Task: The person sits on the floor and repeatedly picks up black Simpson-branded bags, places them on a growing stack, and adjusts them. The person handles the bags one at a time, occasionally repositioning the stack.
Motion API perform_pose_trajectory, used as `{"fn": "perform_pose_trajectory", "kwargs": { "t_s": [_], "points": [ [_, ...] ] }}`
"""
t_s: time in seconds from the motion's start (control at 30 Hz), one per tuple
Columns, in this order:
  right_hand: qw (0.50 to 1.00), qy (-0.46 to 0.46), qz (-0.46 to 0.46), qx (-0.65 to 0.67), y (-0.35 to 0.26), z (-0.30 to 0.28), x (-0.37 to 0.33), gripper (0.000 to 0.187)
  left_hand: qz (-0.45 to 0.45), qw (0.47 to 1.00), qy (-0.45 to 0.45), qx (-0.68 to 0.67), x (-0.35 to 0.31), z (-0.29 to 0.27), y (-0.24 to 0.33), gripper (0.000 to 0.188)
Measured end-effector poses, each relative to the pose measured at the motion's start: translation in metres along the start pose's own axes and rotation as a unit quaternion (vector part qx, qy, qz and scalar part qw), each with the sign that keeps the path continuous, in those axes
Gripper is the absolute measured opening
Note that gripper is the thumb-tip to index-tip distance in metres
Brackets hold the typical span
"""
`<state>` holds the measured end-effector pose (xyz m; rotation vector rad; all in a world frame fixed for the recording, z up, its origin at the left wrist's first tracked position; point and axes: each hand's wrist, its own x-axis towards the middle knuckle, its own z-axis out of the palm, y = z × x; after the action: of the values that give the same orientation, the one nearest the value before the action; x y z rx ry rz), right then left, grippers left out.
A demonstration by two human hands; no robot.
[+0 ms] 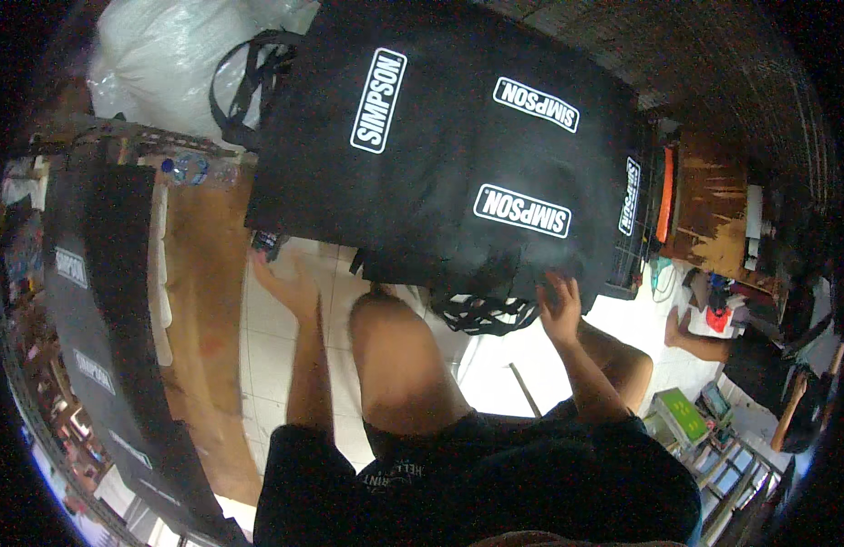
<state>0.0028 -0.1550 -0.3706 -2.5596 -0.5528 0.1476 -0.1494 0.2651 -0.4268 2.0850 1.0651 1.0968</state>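
A large sheet of black fabric [431, 164] with white printed labels spreads out in front of me, its near edge above my knees. My left hand [290, 287] is at the sheet's near left corner, palm turned up. Its fingers close about a small dark object [266, 243] just below that corner, whose kind I cannot make out. My right hand [559, 308] is at the near edge on the right, with bent fingers gripping the fabric. Beneath that edge, next to my right hand, hangs a bundle of black straps [488, 313].
A long black printed strip [98, 301] lies at left beside a brown board [203, 328]. A clear bottle [190, 169] and a white plastic sack [167, 68] are at far left, near black straps [249, 87]. At right are a worn wooden panel [711, 205], a green box [679, 415] and another person's leg [700, 342].
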Motion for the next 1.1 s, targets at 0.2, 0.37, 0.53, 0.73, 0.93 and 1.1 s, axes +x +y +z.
{"fn": "perform_pose_trajectory", "kwargs": {
  "t_s": [0.2, 0.37, 0.53, 0.73, 0.93, 1.1],
  "points": [
    [0.984, -0.133, 0.053, -0.103, 0.007, -0.125, -0.055, 0.031, -0.226, 0.969, -0.054, -0.087, -0.068, -0.084, 0.084, 0.071],
    [0.945, -0.092, 0.305, 0.068, 0.058, -0.139, -0.118, 0.028, -0.124, 0.971, -0.052, -0.195, -0.052, -0.113, 0.134, 0.070],
    [0.919, -0.116, 0.247, 0.286, 0.068, -0.129, -0.163, 0.035, -0.049, 0.953, -0.169, -0.247, -0.073, -0.131, 0.239, 0.055],
    [0.815, -0.137, 0.363, 0.431, 0.040, -0.151, -0.163, 0.039, 0.043, 0.734, -0.603, -0.310, -0.213, -0.128, 0.319, 0.060],
    [0.895, -0.073, 0.224, 0.378, 0.075, -0.116, -0.163, 0.041, 0.168, 0.491, -0.850, 0.091, -0.294, -0.077, 0.270, 0.069],
    [0.895, -0.102, 0.248, 0.355, 0.091, -0.114, -0.177, 0.043, 0.119, 0.630, -0.767, -0.031, -0.286, -0.071, 0.273, 0.069]
  ]
}}
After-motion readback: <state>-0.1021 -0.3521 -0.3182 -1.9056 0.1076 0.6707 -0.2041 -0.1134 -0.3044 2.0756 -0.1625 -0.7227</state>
